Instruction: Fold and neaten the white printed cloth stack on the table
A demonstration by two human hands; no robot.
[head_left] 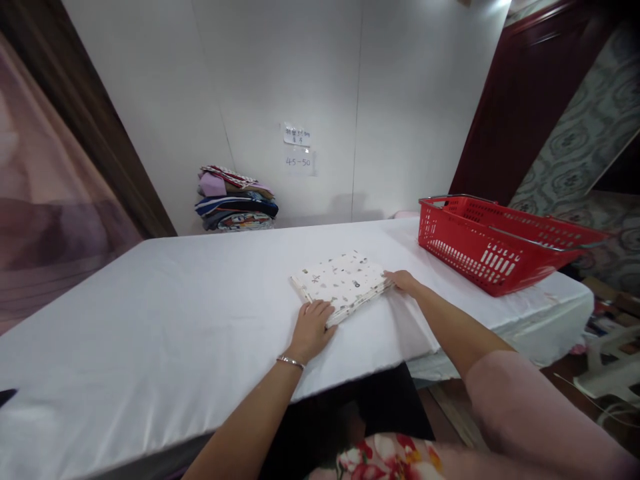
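Note:
A folded white cloth with a small dark print point(343, 279) lies in several layers on the white-covered table point(200, 320). My left hand point(311, 328), with a bracelet at the wrist, is at the cloth's near left corner, fingertips on its edge and thumb by the lower layers. At the right corner, my right hand point(401, 281) holds the cloth's edge, its fingers together.
A red plastic basket point(470, 250) with metal handles stands on the table's right end. Against the wall at the back left is a stack of folded fabrics point(237, 203). Paper labels point(299, 160) are on the wall. A white plastic stool point(613, 363) is at the lower right.

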